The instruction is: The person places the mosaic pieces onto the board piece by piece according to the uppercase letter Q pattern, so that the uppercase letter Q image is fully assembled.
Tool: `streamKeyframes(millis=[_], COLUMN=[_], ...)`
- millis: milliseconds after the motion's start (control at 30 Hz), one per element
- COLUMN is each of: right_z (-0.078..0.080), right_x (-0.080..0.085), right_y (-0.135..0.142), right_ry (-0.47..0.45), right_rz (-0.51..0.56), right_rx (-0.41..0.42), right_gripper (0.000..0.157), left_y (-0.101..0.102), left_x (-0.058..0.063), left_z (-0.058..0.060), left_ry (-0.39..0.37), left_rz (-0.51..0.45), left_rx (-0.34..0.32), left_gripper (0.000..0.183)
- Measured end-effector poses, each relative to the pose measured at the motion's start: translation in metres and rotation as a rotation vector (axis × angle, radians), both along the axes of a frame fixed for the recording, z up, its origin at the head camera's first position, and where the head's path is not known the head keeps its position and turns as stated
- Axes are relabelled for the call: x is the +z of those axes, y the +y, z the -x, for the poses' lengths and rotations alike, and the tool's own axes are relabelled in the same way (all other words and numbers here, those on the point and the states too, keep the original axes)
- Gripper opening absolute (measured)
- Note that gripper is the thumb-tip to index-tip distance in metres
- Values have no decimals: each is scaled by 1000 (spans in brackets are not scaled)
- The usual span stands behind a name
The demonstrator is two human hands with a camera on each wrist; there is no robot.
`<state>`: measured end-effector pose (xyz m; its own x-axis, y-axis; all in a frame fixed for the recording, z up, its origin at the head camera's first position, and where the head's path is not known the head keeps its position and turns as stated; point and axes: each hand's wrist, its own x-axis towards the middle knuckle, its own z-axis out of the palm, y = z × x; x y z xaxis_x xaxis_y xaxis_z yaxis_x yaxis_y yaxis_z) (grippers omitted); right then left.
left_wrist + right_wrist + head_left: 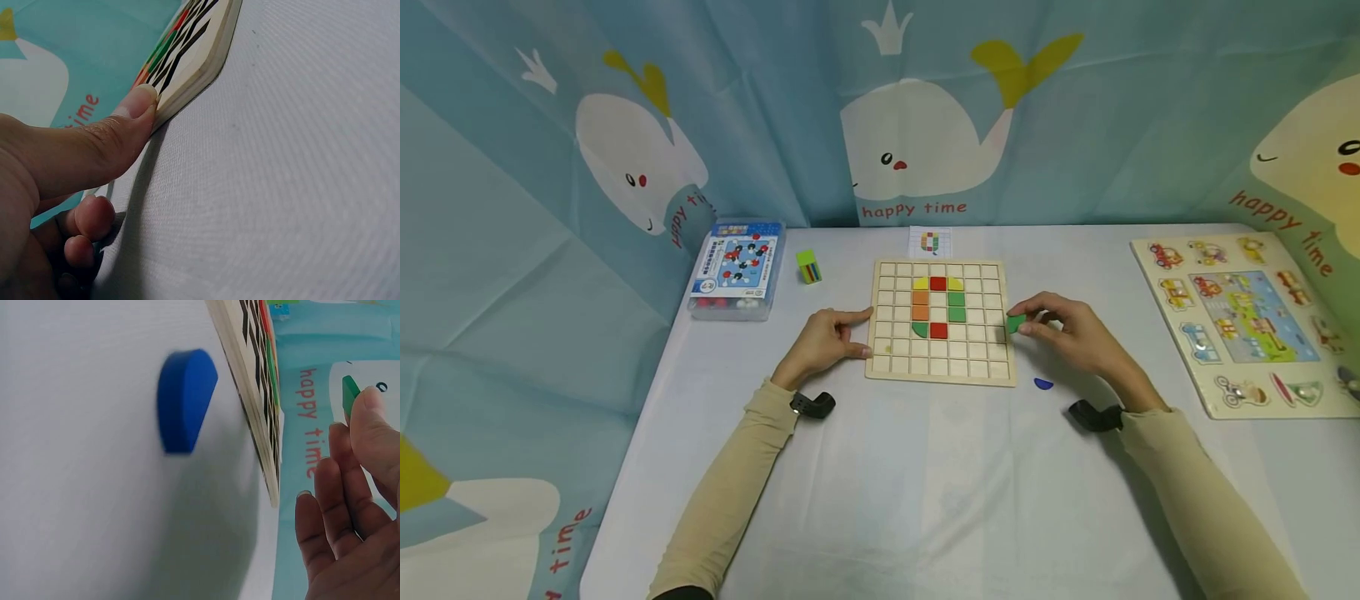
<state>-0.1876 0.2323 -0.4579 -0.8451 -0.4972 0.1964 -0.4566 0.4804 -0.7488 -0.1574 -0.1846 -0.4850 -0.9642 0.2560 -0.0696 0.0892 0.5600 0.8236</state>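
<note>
A square wooden grid board (898,364) lies on the table with red, orange, yellow and green pieces set in a ring in its cells. At its left edge is my left hand (823,340), thumb and forefinger spread apart and touching the rim; the left wrist view has the thumb (94,147) against the board's side. Beyond the right edge, my right hand (1067,329) pinches a small green block (1016,323) between thumb and fingertips, partly covered by them. Below that hand lies a blue half-round block (187,403), flat on the white cloth.
A printed pattern card (930,242) lies behind the board. To the left are a small green block with coloured stripes (808,267) and a clear plastic box (735,271). A wooden picture puzzle (1255,317) lies far right. A whale-print curtain (805,108) hangs behind the table.
</note>
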Motion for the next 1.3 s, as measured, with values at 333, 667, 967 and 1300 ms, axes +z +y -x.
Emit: streamKeyframes(millis=[333,667,967,1300], right_z=[10,15,20,23], right_x=[1,0,-7,-10], right_y=[-21,-36,-46,-55], right_ry=[-122,-131,-107,-108], right_rz=[-55,-43,-30,-92], right_rx=[-43,9,67,66], right_gripper=[21,23,22,24], left_y=[0,0,0,0], left_x=[0,1,0,0], left_z=[1,1,1,1], left_ry=[-2,3,-7,-4], left_rz=[8,24,4,16], left_rx=[-5,-1,2,3], left_gripper=[71,71,71,72])
